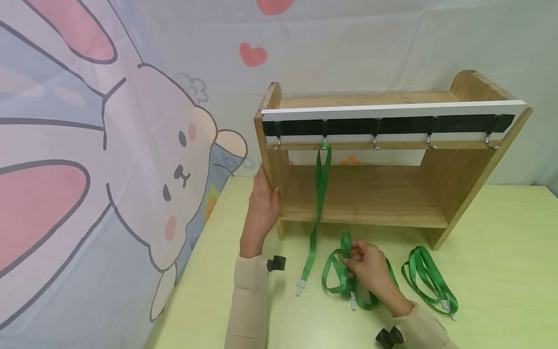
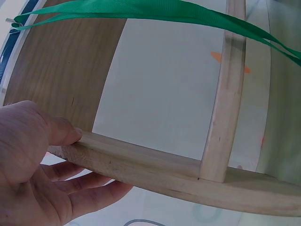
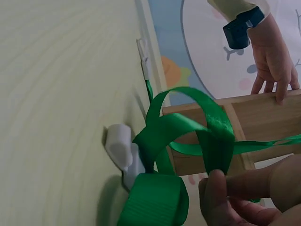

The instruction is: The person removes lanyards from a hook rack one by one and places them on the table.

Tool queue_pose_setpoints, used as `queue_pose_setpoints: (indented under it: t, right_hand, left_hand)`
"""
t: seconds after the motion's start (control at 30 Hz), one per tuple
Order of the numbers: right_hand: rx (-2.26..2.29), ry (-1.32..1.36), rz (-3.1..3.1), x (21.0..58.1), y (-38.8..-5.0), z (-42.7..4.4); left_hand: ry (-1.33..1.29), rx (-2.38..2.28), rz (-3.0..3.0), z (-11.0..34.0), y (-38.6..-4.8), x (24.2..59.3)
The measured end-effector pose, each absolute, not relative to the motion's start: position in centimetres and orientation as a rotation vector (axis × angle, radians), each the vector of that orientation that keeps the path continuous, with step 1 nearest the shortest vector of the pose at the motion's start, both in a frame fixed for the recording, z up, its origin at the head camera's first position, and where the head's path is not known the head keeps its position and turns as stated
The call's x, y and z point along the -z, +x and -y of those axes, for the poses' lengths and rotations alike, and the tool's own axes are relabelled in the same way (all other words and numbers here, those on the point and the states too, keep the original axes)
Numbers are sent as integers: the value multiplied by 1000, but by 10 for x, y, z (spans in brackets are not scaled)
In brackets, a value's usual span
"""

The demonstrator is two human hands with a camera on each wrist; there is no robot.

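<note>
My left hand (image 1: 261, 201) holds the left side panel of a wooden shelf (image 1: 375, 189). In the left wrist view the thumb lies on the panel's inner face, with the other fingers around its outer side. My right hand (image 1: 370, 266) pinches a green lanyard (image 1: 346, 252) between thumb and fingers, just above the table in front of the shelf. The right wrist view shows the lanyard's loops (image 3: 218, 127) and a white plastic clip (image 3: 120, 146). Another green lanyard (image 1: 321, 189) hangs from the second hook from the left, its white clip (image 1: 301, 286) lowest.
Several metal hooks (image 1: 375, 140) line a black strip (image 1: 353, 127) across the shelf's top front. More folded green lanyards (image 1: 429, 278) lie at right on the pale green table (image 1: 501, 271). A cloth printed with a rabbit (image 1: 174, 145) hangs behind and at left.
</note>
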State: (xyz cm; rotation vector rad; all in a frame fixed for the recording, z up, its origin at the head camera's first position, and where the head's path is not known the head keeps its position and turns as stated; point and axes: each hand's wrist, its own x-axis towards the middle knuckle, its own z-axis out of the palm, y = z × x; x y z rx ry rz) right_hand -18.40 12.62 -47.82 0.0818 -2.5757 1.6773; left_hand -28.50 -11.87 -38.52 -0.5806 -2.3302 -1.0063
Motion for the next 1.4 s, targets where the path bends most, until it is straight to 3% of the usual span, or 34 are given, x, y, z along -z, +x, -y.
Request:
queue_pose_setpoints:
  t: [0.67, 1.4]
  right_hand:
    - [-1299, 153, 2764, 494, -184, -122]
    - [-1175, 166, 2817, 480, -185, -133]
  left_hand:
    - [-564, 1007, 2351, 120, -286, 388]
    - [-572, 1011, 2338, 119, -287, 387]
